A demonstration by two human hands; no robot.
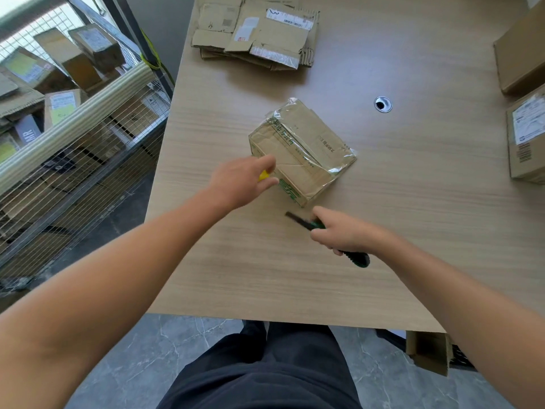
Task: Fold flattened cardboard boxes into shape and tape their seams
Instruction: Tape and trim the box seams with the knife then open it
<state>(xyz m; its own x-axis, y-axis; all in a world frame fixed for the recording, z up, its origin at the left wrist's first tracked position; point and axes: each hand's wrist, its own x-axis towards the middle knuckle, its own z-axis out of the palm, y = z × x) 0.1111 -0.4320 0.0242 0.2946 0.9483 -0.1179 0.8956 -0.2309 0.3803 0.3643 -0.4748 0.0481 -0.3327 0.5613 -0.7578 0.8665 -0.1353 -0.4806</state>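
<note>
A small folded cardboard box point(303, 150) with green print sits on the wooden table point(413, 202), clear tape running across its top and hanging off the far corners. My left hand point(241, 181) is at the box's near-left corner and grips something yellow point(263, 175), mostly hidden under the fingers. My right hand point(342, 231) holds a green and black utility knife point(355, 256), its dark blade point(295, 218) extended toward the left just in front of the box.
A stack of flattened boxes point(256, 31) lies at the table's far edge. Assembled boxes point(525, 137) stand at the right edge. A cable hole point(382, 104) sits mid-table. A wire cage of parcels point(59, 113) stands left. One open box point(427, 349) rests on the floor.
</note>
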